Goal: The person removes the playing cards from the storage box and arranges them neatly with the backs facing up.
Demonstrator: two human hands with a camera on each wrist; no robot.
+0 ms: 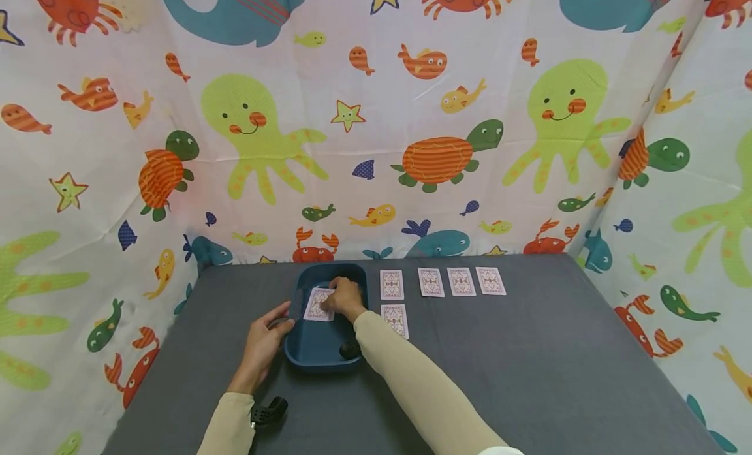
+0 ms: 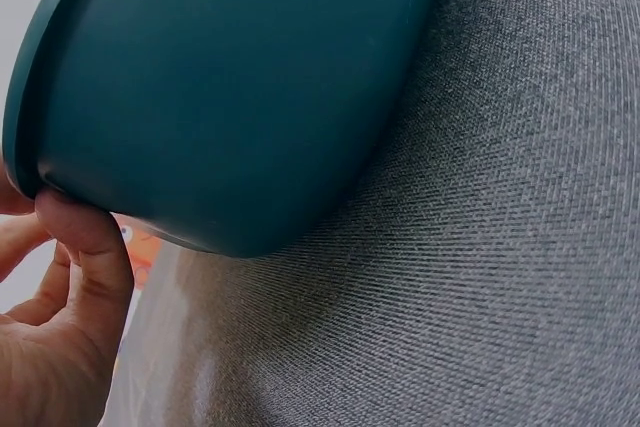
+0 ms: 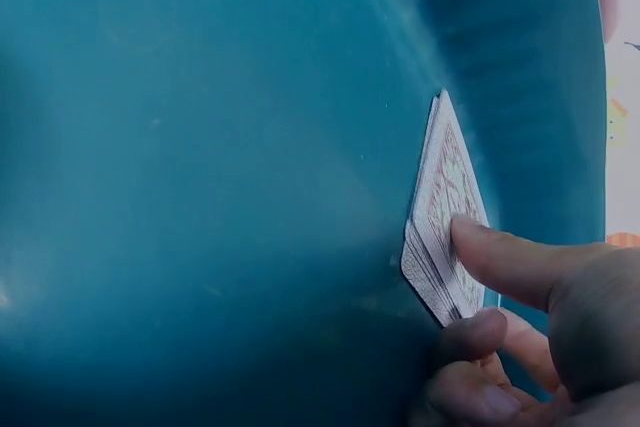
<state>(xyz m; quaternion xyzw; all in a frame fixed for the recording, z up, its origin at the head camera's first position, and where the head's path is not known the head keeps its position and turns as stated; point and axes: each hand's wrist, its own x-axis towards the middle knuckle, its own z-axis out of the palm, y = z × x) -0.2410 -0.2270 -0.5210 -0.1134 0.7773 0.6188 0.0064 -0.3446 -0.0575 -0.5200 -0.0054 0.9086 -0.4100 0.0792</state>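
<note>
A blue plastic tray (image 1: 320, 357) stands on the grey table. My left hand (image 1: 267, 343) is at its left side, and in the left wrist view the thumb (image 2: 85, 232) and fingers pinch the tray's rim. Inside the tray lies a stack of playing cards (image 1: 315, 309) with red patterned backs up. My right hand (image 1: 346, 298) reaches into the tray and grips the stack by its edge. The right wrist view shows the thumb (image 3: 510, 257) on the top card and the other fingers at the side of the slightly fanned stack (image 3: 445, 197).
Right of the tray, one face-down card (image 1: 391, 284) lies above another card (image 1: 395, 319), which my right sleeve partly covers. Three more cards (image 1: 461, 282) lie in a row farther right. A patterned curtain (image 1: 364, 161) hangs behind the grey table (image 1: 517, 363).
</note>
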